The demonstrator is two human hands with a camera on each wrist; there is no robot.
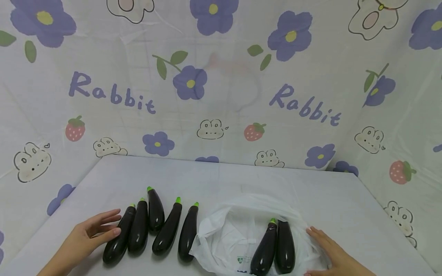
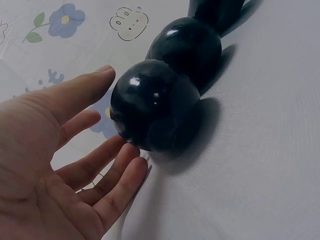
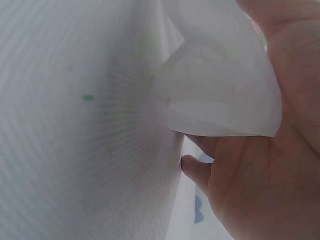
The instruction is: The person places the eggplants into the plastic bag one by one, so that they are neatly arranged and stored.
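My left hand (image 1: 84,237) reaches beside the leftmost dark eggplant (image 1: 119,241), thumb and fingers spread loosely around its side. In the left wrist view the fingers (image 2: 122,187) are extended near the eggplant's rounded end (image 2: 152,105), without a curled grip. A white plastic bag (image 1: 210,226) lies with its mouth wide, holding two eggplants, one tilted (image 1: 265,249) and one more upright (image 1: 285,249). At the bag's right side rests my right hand (image 1: 336,255), fingers fairly straight. The right wrist view has bag film (image 3: 225,95) lying against the palm, hiding part of that hand.
Several more eggplants with green stem ends lie in a loose row between the left hand and the bag, among them one set farther back (image 1: 156,211) and one at the bag's edge (image 1: 188,234). The white table (image 1: 214,176) meets a printed curtain (image 1: 228,88) behind.
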